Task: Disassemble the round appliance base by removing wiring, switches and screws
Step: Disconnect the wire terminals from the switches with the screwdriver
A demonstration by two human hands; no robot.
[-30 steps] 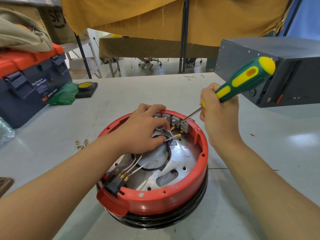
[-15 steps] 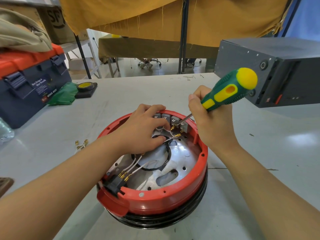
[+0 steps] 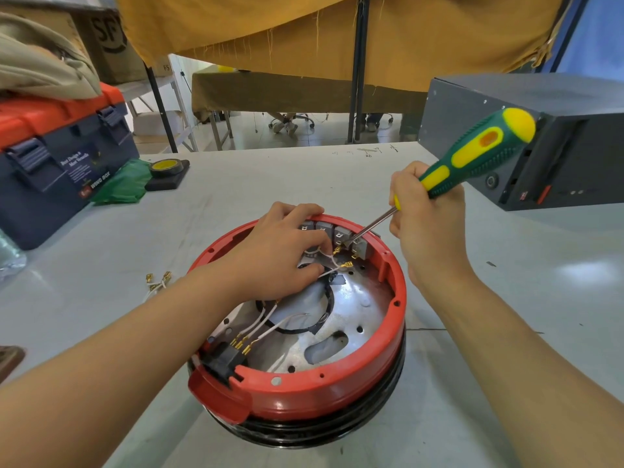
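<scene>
A round appliance base [image 3: 304, 393] sat upside down on the grey bench [image 3: 236, 190], near its front edge. Its wall was a red plastic ring over a black rim, and inside lay a dished, perforated metal plate [image 3: 358, 309]. A row of grey switches [image 3: 341, 233] lined the inner wall at twelve o'clock; a black connector block [image 3: 224, 361] with white wires [image 3: 266, 327] on brass terminals sat at seven o'clock.

The left hand [image 3: 283, 255] rested inside the base, its fingers curled, pinching a thin white wire beside the switches. The right hand [image 3: 427, 217] was wrapped round the green-and-yellow screwdriver [image 3: 472, 160], whose shaft slanted down to the switches at one o'clock.

The left hand covered the leftmost switches, and I could not make out exactly what the tip was pressing on. Loose brass-tipped wires [image 3: 158, 282] lay on the bench at nine o'clock. A navy and orange toolbox [image 3: 57, 170] at ten o'clock and a dark metal box [image 3: 540, 136] at two o'clock were both cut off by the edges of view.
</scene>
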